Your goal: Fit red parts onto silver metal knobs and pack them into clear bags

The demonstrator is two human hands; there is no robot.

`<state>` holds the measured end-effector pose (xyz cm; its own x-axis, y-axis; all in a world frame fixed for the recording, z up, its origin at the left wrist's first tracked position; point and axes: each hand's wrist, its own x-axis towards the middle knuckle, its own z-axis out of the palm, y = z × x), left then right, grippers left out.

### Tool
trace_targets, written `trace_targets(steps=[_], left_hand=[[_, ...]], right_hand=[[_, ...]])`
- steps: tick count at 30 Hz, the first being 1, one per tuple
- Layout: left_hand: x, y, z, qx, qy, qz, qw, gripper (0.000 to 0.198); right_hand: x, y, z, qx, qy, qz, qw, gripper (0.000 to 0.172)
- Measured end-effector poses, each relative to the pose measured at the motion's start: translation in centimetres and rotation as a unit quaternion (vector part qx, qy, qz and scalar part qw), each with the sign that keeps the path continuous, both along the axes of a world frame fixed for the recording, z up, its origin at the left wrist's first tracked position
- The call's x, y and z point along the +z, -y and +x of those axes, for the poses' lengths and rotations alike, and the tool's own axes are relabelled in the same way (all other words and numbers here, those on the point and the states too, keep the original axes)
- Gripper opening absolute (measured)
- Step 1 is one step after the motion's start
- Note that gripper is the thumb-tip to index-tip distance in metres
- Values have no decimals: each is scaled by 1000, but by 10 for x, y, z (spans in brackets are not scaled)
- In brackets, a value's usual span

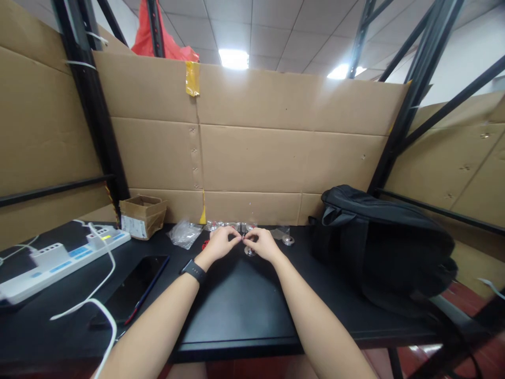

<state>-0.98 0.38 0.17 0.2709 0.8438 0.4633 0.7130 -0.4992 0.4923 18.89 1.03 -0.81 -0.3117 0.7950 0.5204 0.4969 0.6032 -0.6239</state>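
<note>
My left hand (221, 242) and my right hand (261, 243) meet over the far middle of the black table (236, 300), fingertips pinched together on a tiny part too small to name. A black watch (193, 271) sits on my left wrist. Just below the fingertips a small silvery round part (249, 252) rests on the table. A small red piece (205, 245) lies left of my left hand. Several small shiny parts (229, 226) line the cardboard wall behind the hands, and a metal ring (288, 240) lies to the right.
A black backpack (386, 247) fills the right side. A crumpled clear bag (184, 233) and a small cardboard box (142, 215) sit at back left. A white power strip (59, 258) with cables and a dark tablet (136, 287) with a pen (147, 291) lie left.
</note>
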Motion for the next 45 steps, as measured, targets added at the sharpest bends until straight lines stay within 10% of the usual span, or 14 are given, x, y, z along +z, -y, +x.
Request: trace_targets(steps=[7, 13, 33, 40, 45], left_hand=[[-2, -4, -2, -42, 38, 1, 998, 22], [5, 2, -1, -30, 32, 19, 999, 21], [7, 2, -2, 55, 56, 40, 996, 29], [0, -1, 6, -88, 123, 20, 988, 25], [-7, -5, 11, -69, 128, 54, 988, 17]], right_hand=[[3, 2, -2, 6, -40, 49, 998, 7], [15, 12, 5, 63, -21, 68, 995, 56], [10, 12, -3, -55, -67, 3, 996, 24], [8, 9, -8, 30, -215, -70, 974, 35], [9, 11, -11, 82, -253, -130, 955, 46]])
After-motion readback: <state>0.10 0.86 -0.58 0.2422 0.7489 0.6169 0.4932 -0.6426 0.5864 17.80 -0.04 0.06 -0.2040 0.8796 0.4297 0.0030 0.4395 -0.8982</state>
